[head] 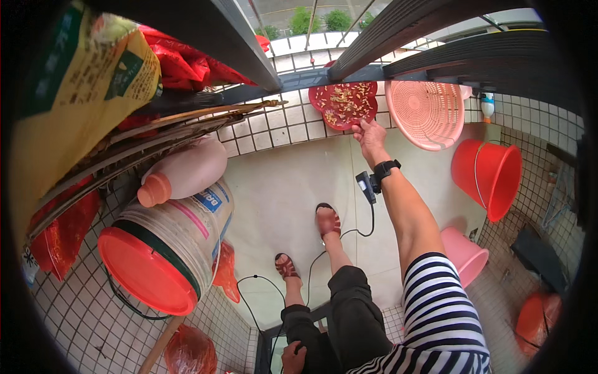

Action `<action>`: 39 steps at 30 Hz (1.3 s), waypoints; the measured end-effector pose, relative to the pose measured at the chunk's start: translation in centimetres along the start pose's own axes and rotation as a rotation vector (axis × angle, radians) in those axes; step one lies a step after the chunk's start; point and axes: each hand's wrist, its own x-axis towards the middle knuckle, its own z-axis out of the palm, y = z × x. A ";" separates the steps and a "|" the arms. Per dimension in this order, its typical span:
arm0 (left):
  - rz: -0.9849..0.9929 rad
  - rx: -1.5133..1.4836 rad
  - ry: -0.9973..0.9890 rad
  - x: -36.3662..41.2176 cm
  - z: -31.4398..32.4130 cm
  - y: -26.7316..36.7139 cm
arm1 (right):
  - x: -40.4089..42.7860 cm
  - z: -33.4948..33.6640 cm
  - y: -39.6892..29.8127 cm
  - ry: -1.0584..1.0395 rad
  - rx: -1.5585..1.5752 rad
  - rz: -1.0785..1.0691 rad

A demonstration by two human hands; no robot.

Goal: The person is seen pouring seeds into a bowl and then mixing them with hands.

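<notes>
A dark red scalloped plastic tray (343, 122) rests on the white-tiled ledge, partly behind the railing's lower bar. Many small pale pieces, like seeds or kernels, are spread over it. With my arm stretched forward, my right hand (372, 139) pinches the tray's near rim. A black strap and small device (367, 184) sit on that wrist, trailing a cable. My left hand (294, 357) hangs low by my left leg, fingers curled; whether anything is in it cannot be made out. Just right of the tray, a pink plastic basket (413, 100) leans tilted on the ledge.
Dark metal railings (306, 80) cross above the ledge. At left lie a large bucket with a red lid (147, 271) and a pink jug (191, 168). A red bucket (486, 175) and a pink bucket (465, 255) are at right. The black cable (261, 276) loops near my feet.
</notes>
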 end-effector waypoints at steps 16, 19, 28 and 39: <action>0.022 0.011 -0.060 0.1 -0.4 -1.8 | -1.0 2.3 0.7 0.044 -0.223 0.062; 0.023 0.046 -0.074 -0.1 -0.5 -1.5 | -1.0 2.3 0.8 0.008 -0.149 0.072; 0.030 -0.068 0.078 0.6 1.7 -5.2 | -4.9 2.3 1.7 -0.098 -0.255 -0.029; 0.081 -0.046 0.111 0.4 1.8 -5.4 | -9.5 -3.7 7.8 -0.178 -0.804 0.056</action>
